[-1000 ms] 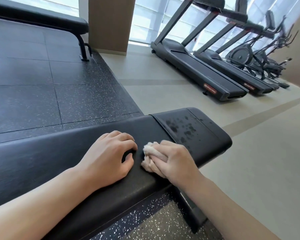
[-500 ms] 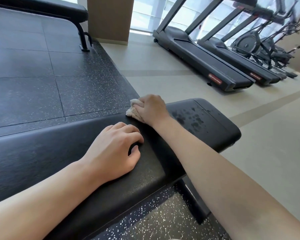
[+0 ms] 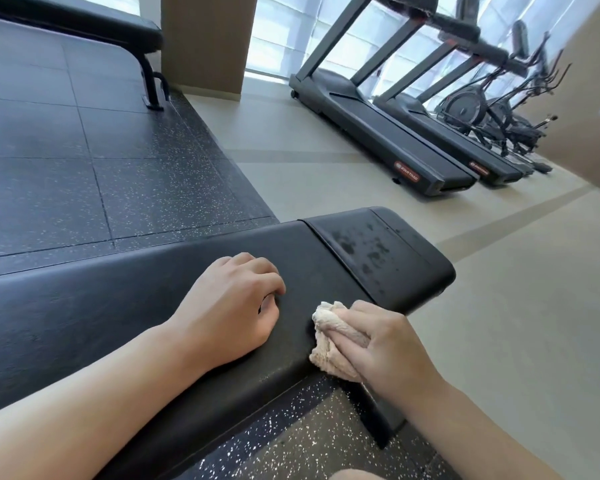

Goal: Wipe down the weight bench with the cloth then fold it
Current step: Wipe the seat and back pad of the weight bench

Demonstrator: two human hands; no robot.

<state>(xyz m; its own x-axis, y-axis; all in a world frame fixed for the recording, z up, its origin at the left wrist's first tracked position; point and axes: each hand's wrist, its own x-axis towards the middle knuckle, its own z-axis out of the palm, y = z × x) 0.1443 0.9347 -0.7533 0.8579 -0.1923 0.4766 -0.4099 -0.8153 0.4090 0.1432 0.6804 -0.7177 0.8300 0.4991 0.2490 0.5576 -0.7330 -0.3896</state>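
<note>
Terry-like and cream, the cloth (image 3: 333, 341) is sitting bunched inside the right hand (image 3: 385, 344), whose fingers are curling round it and pressing it onto the near edge of the bench (image 3: 118, 306). Just to the left of that hand, the left hand (image 3: 232, 310) is resting on the black pad with its fingers loosely curled and holding nothing; it looks to be bracing the person.

Beyond the right hand, past the seam in the padding, the end pad (image 3: 378, 251) is showing dark blotches (image 3: 361, 251), probably damp marks, so I judge the wiping unfinished and the folding not yet begun.

The cloth appears light, soft and limp. It is wadding up under the grip, so it will follow whatever the fingers do and will not hold a shape alone. For wiping, a whole-hand grasp over the wad, as now, seems right, since it is giving a broad contact patch. For folding, it will likely need shaking out and pinching at two corners, one in each hand. The bench covering looks smooth and faintly textured, so the cloth should glide without snagging. Far beyond both hands, treadmills (image 3: 395, 133) are standing on the pale floor (image 3: 499, 306).
</note>
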